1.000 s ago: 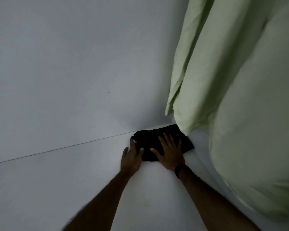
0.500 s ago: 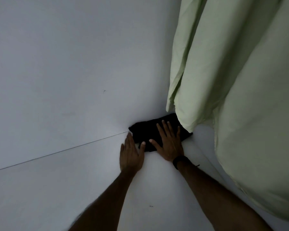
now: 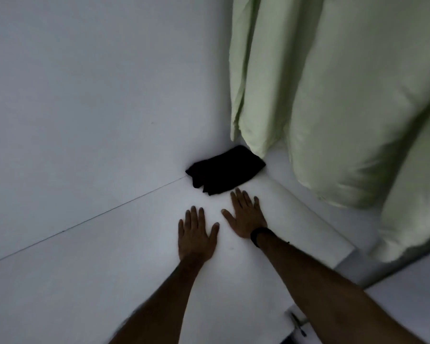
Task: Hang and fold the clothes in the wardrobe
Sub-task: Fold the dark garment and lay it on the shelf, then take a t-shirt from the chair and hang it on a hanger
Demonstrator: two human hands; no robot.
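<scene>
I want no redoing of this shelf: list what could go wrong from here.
1. The black fold has a loose flap at its front edge, near the right hand; a brush from a hand could undo it.
2. The green garments hang just over its right end and might drag it when moved.

- folded garment (image 3: 225, 171): solid black, no pattern visible
- hanging clothes (image 3: 333, 95): pale green, plain, darker in the folds
- wardrobe shelf (image 3: 109, 256): white, plain, greyish in dim light
- wardrobe wall (image 3: 85, 83): white-grey w/ one tiny dark speck
- wrist band (image 3: 257, 234) on right arm: black
</scene>
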